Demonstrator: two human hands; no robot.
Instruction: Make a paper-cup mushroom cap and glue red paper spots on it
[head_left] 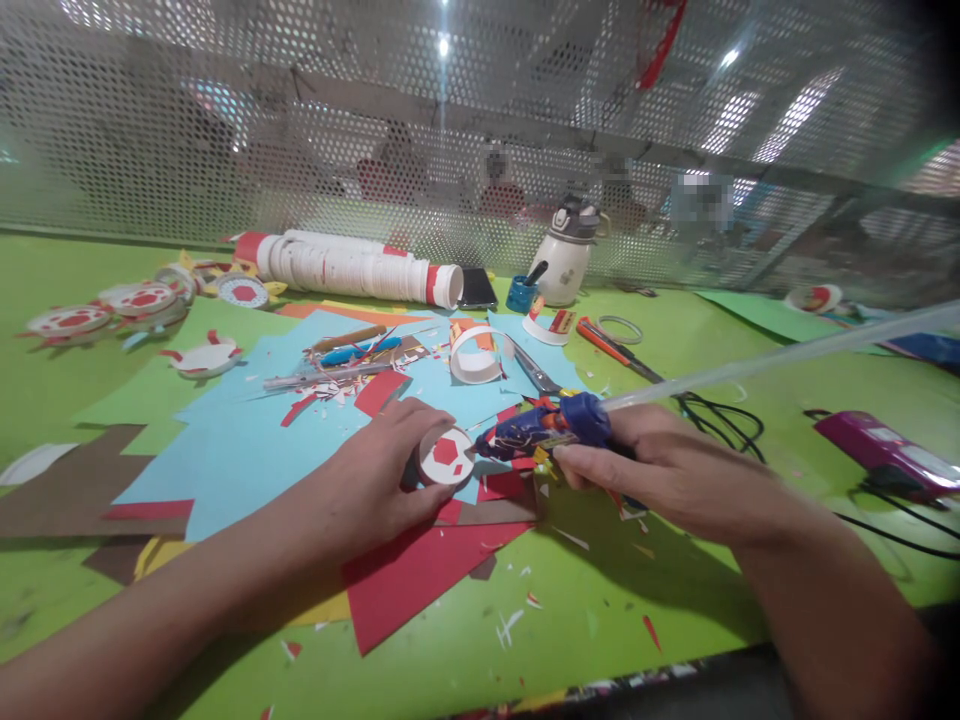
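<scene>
My left hand point(397, 460) grips a small round paper cup point(456, 472), its white end turned up with red paper shapes on it. In my right hand point(645, 460) is a blue glue gun point(547, 425). The gun's nozzle points left and meets or nearly meets the cup's right edge. A long translucent glue stick point(750, 355) sticks out of the gun's back. Beneath the hands lie light blue sheets point(247, 440) and a red sheet point(427, 575). Just behind them, a cut white paper ring point(476, 355) stands near a pair of scissors point(534, 365).
A long stack of white cups point(345, 265) lies at the back. Several decorated paper discs point(142, 298) sit at left. A white bottle point(568, 250) stands before the perforated metal screen point(315, 130). An orange cutter point(616, 348), black cable point(724, 425) and purple device point(889, 455) are on the right.
</scene>
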